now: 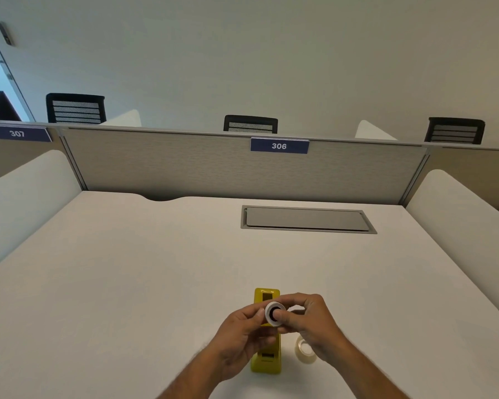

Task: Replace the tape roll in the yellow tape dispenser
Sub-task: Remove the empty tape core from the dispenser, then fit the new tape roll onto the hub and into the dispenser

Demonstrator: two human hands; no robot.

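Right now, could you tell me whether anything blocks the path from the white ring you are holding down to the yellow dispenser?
Nothing visible does. Both hands, left and right, hold the white ring directly above the yellow tape dispenser; the clear tape roll lies aside on the desk.

A white desk sits between low white side dividers, with a grey hatch set into it. A beige partition behind carries blue signs 306 and 307. Three black mesh chairs stand beyond, before a plain pale wall.
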